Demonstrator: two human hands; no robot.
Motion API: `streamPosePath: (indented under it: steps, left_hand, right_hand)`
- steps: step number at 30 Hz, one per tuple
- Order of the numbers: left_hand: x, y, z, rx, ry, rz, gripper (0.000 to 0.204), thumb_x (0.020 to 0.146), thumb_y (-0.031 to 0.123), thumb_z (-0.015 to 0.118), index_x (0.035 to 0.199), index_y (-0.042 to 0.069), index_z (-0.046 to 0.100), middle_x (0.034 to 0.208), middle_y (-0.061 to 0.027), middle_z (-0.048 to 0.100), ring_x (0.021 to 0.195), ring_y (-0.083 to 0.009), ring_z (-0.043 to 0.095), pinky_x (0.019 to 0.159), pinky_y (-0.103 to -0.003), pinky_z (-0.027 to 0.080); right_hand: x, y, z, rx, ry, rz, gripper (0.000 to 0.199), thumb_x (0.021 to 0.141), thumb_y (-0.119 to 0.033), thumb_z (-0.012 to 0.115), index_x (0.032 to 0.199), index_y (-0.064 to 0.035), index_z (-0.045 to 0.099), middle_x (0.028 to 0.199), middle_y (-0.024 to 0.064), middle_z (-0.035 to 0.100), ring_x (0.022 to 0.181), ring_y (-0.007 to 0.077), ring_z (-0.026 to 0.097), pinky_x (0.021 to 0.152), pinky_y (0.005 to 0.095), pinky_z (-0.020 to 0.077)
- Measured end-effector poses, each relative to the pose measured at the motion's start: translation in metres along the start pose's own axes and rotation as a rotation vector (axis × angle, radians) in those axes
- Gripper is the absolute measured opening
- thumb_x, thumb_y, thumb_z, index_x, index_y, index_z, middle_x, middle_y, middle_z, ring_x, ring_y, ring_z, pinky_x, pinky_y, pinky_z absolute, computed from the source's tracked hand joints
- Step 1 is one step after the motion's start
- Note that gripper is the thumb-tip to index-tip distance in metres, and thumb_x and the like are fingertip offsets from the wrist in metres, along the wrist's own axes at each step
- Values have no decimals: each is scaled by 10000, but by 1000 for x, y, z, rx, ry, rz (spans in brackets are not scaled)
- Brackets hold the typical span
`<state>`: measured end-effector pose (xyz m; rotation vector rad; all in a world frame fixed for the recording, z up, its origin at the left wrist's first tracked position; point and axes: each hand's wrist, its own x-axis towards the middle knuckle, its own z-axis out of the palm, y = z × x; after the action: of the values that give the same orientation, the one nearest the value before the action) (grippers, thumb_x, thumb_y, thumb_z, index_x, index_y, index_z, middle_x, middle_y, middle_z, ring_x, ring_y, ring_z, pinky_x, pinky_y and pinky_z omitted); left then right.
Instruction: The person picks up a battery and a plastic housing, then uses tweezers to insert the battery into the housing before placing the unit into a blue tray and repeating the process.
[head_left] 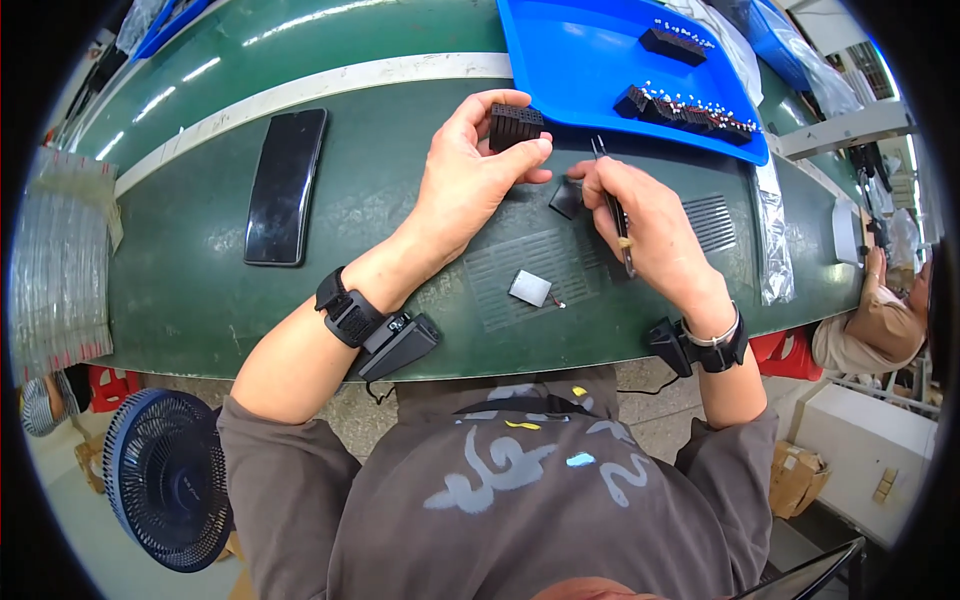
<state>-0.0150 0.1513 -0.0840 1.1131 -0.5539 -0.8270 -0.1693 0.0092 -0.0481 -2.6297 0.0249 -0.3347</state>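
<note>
The head view is showing a dark phone (285, 187) lying at the left of the green tabletop (190, 290), while the left hand (470, 185) is gripping a black ridged block (515, 125) between thumb and fingers just above the tabletop, near the blue tray (580, 60). Just to its right, the right hand (645, 225) is clenching thin tweezers (612, 205), their tip pointing up toward the block, with a small black square piece (566, 198) lying under its fingers and a small grey square (530, 288) resting nearer the body.
</note>
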Motion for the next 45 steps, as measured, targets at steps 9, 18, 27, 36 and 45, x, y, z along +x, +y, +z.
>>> streamPosePath:
  steps: [9, 18, 27, 36, 45]
  left_hand:
    - [1, -2, -1, -10, 9, -37, 468, 902, 63, 698, 1316, 7, 487, 1133, -112, 617, 1100, -186, 640, 845, -303, 595]
    - [2, -5, -2, 8, 15, -45, 472, 896, 58, 701, 1314, -1, 489, 1109, -115, 627, 1083, -187, 647, 854, -310, 598]
    - [-5, -3, 2, -13, -94, -49, 465, 880, 36, 713, 1297, 3, 510, 1160, -125, 636, 1085, -188, 648, 872, -311, 591]
    - [-15, -6, 14, 29, -297, -132, 387, 861, -23, 706, 1212, 14, 547, 1171, -93, 646, 1043, -133, 637, 890, -271, 551]
    - [-17, -7, 19, 162, -445, -299, 364, 849, -92, 678, 1165, 25, 539, 1206, -114, 635, 1157, -173, 606, 965, -309, 536]
  right_hand:
    - [2, 11, 1, 39, -78, -11, 240, 766, 68, 689, 835, -36, 484, 999, 120, 637, 900, 295, 612, 768, 358, 492]
    - [-34, -56, 23, 140, 12, 4, 283, 749, 3, 769, 847, -51, 509, 987, 127, 648, 867, 280, 632, 765, 351, 502]
    - [-59, -38, 8, 837, 270, 240, 182, 942, -172, 666, 1011, -26, 581, 939, 76, 631, 823, 174, 596, 727, 313, 480]
    - [-73, -4, 2, 988, 292, 677, 169, 978, -148, 615, 1009, 15, 642, 853, 54, 628, 764, 97, 538, 720, 251, 449]
    - [-70, -4, 21, 584, 377, 641, 126, 904, -89, 708, 856, -9, 623, 758, 1, 627, 688, 62, 547, 621, 213, 425]
